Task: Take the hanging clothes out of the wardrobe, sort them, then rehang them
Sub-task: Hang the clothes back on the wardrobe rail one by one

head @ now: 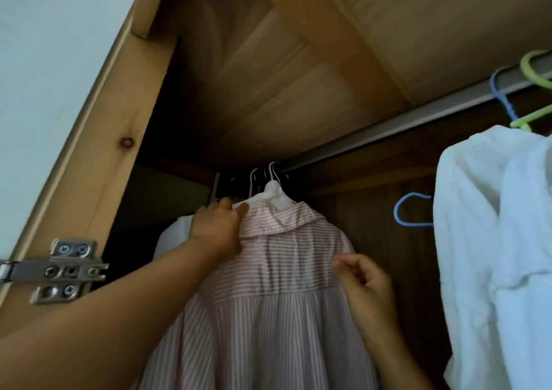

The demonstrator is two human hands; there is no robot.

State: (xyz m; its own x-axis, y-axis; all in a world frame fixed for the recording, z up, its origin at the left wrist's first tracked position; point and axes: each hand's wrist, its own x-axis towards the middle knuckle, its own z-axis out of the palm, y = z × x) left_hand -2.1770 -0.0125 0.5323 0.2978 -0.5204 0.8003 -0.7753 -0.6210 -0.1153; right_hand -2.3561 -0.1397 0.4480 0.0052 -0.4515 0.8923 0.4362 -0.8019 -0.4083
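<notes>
In the lower middle of the frame a pink striped shirt (268,294) hangs on a white hanger (273,196) from the wardrobe rail (388,126). The left hand (219,228) grips the shirt's left shoulder by the collar, fingers curled around the hanger's arm. The right hand (366,282) pinches the fabric at the right shoulder. A white garment (493,240) hangs at the right on a green hanger (534,73), beside blue hangers (501,93). A metal hinge (59,270) sits at lower left.

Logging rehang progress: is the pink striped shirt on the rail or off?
On: the striped shirt sits on a white hanger hooked over the rail.
</notes>
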